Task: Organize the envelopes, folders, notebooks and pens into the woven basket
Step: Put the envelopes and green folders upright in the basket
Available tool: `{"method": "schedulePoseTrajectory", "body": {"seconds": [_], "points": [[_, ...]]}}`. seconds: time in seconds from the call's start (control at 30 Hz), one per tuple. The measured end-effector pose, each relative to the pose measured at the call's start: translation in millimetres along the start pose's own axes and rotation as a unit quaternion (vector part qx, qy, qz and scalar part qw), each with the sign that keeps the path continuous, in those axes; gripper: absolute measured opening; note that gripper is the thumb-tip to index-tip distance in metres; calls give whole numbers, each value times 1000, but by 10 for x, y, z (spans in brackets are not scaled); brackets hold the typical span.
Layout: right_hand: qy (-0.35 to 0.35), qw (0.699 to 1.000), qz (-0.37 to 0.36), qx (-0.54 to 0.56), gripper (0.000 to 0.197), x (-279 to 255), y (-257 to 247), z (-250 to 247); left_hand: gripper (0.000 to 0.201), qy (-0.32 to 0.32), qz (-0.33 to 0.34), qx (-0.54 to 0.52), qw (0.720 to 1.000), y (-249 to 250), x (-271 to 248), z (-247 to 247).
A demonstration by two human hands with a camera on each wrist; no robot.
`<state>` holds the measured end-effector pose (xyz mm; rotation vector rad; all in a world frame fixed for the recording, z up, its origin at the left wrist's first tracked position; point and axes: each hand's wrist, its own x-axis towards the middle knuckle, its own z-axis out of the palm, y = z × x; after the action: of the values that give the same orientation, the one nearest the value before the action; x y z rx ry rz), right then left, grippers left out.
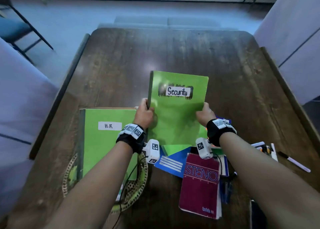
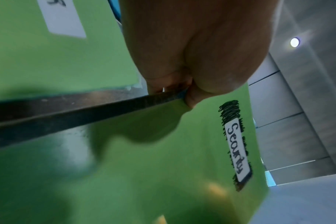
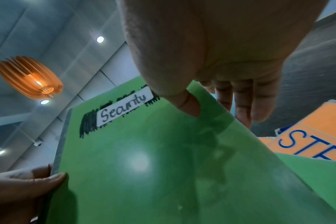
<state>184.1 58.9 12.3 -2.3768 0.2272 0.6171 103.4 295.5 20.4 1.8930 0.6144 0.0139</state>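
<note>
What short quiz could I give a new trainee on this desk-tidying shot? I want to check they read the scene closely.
1. True or false: the Security folder lies flat inside the woven basket.
2. Which hands hold the Security folder? A) left hand only B) right hand only C) both
3. Fill in: the green folder resting on the basket is labelled ____.

Key
1. False; it is held up above the table, while the H.R folder is the one resting on the basket.
2. C; each hand grips one side edge.
3. H.R
</note>
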Motion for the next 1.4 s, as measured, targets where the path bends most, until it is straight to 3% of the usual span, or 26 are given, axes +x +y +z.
{"method": "schedulePoseTrajectory", "body": {"seconds": [0.2, 0.37, 0.53, 0.63, 0.7, 0.83, 0.97, 1.1, 1.4], "points": [[0, 994, -89, 65, 45, -391, -454, 205, 27, 47, 10, -30, 998, -52, -204, -692], [-21, 989, -122, 80, 60, -697, -712, 746, 28, 88, 14, -17, 996, -277, -289, -1272], [-66, 989, -126, 27, 52, -1074, -819, 1415, 30, 128, -14, 0, 992, -726, -278, -1798], [-76, 991, -112, -4, 30, -1157, -801, 1810, 27, 133, -48, 54, 989, -1074, -239, -2001], [-76, 992, -100, -6, 19, -1193, -780, 2011, 24, 120, -73, 91, 986, -1340, -199, -2087], [-117, 989, -71, -54, 20, -1205, -790, 2231, 34, 96, -130, 211, 964, -1658, -186, -2162], [-142, 981, -57, -122, 21, -1154, -801, 2369, 30, 69, -165, 276, 945, -1743, -243, -2189], [-125, 978, -40, -162, 17, -1039, -787, 2501, 35, 71, -164, 297, 938, -1783, -226, -2173], [-73, 973, -44, -216, 30, -1022, -879, 2463, 40, 97, -182, 274, 939, -1738, -145, -2102]]}}
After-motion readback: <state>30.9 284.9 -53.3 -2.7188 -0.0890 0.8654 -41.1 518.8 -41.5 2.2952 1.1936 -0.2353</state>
